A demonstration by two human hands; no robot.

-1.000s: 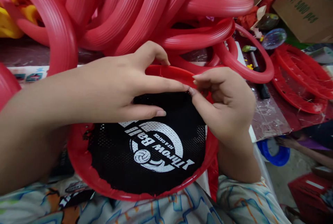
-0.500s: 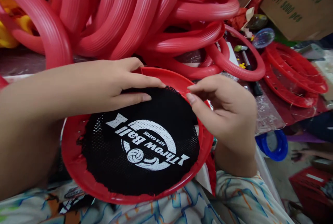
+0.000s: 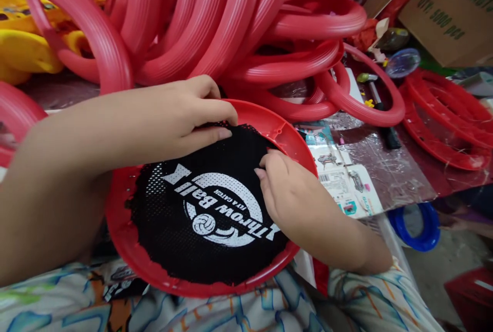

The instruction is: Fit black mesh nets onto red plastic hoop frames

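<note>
Now the left hand (image 3: 173, 116) pinches the mesh (image 3: 208, 203) at the disc (image 3: 115, 219) rim; right hand (image 3: 288, 193) curls flat on it, seemingly gripping nothing

The disc (image 3: 127, 250) and rings (image 3: 215, 18) look like glossy red plastic, the rings ribbed. The mesh (image 3: 169, 239) is matt black perforated cloth with white print. The box (image 3: 454, 13) is dull brown cardboard.

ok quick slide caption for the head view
Both hands, left hand and right hand, press black mesh into a red disc.
</note>
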